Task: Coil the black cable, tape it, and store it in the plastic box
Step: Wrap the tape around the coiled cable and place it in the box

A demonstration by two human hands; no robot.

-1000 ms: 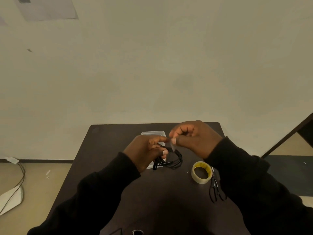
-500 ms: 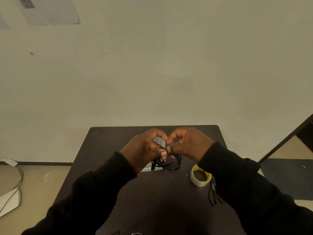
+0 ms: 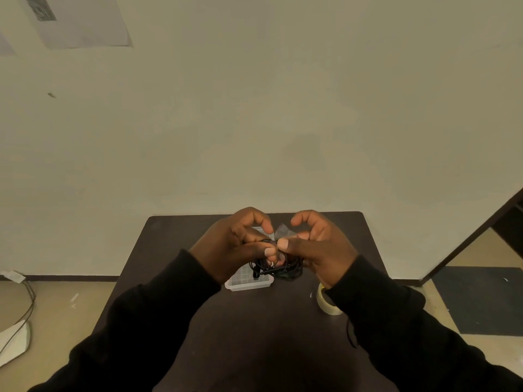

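Note:
A coiled black cable (image 3: 284, 270) hangs between my two hands above the dark table (image 3: 181, 244). My left hand (image 3: 236, 246) grips the coil's top from the left, thumb and fingers pinched on it. My right hand (image 3: 318, 247) pinches the same spot from the right, with a small clear strip of tape (image 3: 281, 230) sticking up between the fingers. The clear plastic box (image 3: 249, 282) sits on the table just under and behind the coil, partly hidden by my left hand. A roll of clear tape (image 3: 325, 302) lies to the right, half covered by my right sleeve.
Another black cable (image 3: 351, 333) peeks out beside my right sleeve. The table's far edge meets a plain wall. On the floor at left lie a white object and a cable (image 3: 28, 304). A dark doorway frame (image 3: 467, 241) stands at right.
Both hands have stayed pinched on the coil and drawn closer together around its top. The head view has tilted, so hands and table sit higher in the frame, and my sleeve now covers more of the roll.

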